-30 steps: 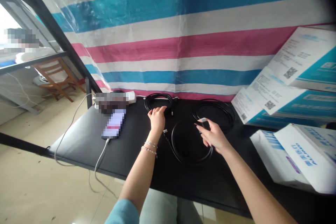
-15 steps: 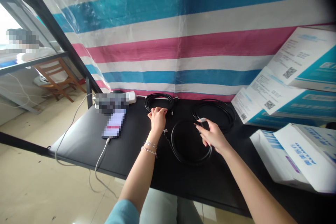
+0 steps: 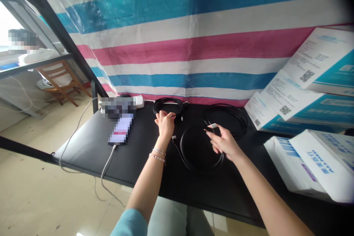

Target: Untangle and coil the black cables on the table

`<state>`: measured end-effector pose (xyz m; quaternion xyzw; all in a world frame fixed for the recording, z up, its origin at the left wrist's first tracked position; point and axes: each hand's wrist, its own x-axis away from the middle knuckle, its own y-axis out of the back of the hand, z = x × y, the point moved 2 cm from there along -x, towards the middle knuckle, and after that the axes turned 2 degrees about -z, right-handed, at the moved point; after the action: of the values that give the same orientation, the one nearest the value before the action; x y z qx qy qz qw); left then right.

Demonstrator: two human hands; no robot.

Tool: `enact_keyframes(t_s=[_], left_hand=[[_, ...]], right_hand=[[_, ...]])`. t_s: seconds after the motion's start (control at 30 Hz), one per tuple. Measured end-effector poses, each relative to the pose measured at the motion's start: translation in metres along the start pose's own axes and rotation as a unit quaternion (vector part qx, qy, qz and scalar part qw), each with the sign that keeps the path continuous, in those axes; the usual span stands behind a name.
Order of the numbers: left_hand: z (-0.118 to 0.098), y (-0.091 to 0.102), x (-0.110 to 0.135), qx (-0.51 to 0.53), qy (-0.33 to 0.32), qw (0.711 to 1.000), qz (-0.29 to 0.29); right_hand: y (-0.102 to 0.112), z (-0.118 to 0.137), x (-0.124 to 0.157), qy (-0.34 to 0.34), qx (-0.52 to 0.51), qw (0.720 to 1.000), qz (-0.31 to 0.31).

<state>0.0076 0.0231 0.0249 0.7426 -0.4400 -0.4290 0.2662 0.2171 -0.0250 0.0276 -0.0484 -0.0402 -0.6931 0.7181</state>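
Observation:
A black cable (image 3: pixel 183 155) lies in a loose loop on the black table (image 3: pixel 132 166). My right hand (image 3: pixel 222 141) is closed around its end, with a silvery plug (image 3: pixel 212 126) showing past the fingers. The loop's other plug (image 3: pixel 174 137) rests on the table beside my left wrist. At the front edge of a smaller coiled black cable (image 3: pixel 167 100), my left hand (image 3: pixel 166 122) is closed with its fingertips pinched on the cable. A light plug (image 3: pixel 181 118) sits just right of those fingertips. Behind my right hand lies another coiled black cable (image 3: pixel 240 122).
At the left a phone (image 3: pixel 121 129), its screen blurred, has a white charging cord (image 3: pixel 106 166) attached. A white power strip (image 3: pixel 139 101) stands behind it. Boxes (image 3: pixel 295 107) are stacked at the right, with white packages (image 3: pixel 318 166) in front. A striped sheet (image 3: pixel 177 44) hangs behind; a person sits far left.
Both hands stay nearly in place. The left fingertips have shifted very slightly at the small coil, and the view has moved a touch.

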Motion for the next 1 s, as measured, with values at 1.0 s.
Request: enact_keyframes(t_s=[1.0], left_hand=[[-0.006,0.019,-0.004,0.121,-0.008,0.990,-0.070]], right_hand=[[0.015,0.025,0.006,0.030,-0.172,0.985,-0.005]])
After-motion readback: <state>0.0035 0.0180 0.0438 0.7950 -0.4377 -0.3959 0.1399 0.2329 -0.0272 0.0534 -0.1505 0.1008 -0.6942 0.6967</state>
